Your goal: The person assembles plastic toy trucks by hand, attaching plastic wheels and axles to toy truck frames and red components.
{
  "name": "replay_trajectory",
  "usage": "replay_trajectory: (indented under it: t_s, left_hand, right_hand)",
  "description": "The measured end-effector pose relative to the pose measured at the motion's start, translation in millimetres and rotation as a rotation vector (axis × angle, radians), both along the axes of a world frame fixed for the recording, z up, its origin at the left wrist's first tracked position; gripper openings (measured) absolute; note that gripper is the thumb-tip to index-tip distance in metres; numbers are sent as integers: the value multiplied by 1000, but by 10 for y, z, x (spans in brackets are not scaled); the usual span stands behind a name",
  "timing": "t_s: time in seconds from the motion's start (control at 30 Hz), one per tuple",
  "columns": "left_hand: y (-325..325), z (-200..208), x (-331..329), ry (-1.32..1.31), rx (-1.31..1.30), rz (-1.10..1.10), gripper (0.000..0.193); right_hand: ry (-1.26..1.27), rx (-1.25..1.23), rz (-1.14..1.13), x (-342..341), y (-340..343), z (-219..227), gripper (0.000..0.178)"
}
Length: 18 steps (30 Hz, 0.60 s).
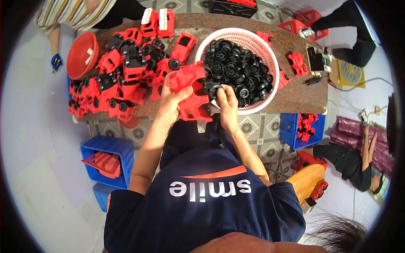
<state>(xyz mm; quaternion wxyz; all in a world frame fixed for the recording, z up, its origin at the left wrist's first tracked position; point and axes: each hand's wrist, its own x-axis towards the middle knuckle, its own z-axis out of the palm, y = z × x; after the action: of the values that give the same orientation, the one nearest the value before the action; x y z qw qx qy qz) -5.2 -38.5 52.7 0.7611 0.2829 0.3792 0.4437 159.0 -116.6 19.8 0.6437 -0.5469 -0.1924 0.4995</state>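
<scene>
The person's left hand (171, 98) grips a red plastic toy truck body (192, 90), fingers wrapped around its upper left part, and holds it just above the near edge of the worktop (295, 95). The right hand (226, 101) is closed on a black wheel (214, 89), pinching it against the right side of the red body, so wheel and body touch. Both forearms come up from the lower part of the view, over the person's dark blue shirt.

Just behind the hands stands a white round basket (270, 57) with a lattice wall, filled with many loose black wheels; the right hand is at its near rim. To the left of the basket a heap of red toy trucks (122, 80) with black wheels fitted covers much of the worktop, and a red bowl (80, 52) sits at the far left end. A few loose red parts lie to the right of the basket.

On the tiled floor, a blue crate (112, 147) with red pieces stands to the left of the person, and another blue crate (291, 126) with red parts stands to the right below the worktop edge. Other people are around the edges of the view: one in a striped shirt at the upper left, one in dark clothes at the upper right.
</scene>
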Motion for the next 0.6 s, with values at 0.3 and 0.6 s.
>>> replay_trajectory:
  t_s: [0.3, 0.6]
  left_hand:
    - [269, -19, 517, 133, -38, -182, 63]
    - [5, -211, 969, 361, 99, -395, 114]
  right_hand:
    - [-220, 128, 106, 634, 183, 359, 24]
    - [-94, 60, 408, 1114, 124, 70, 63]
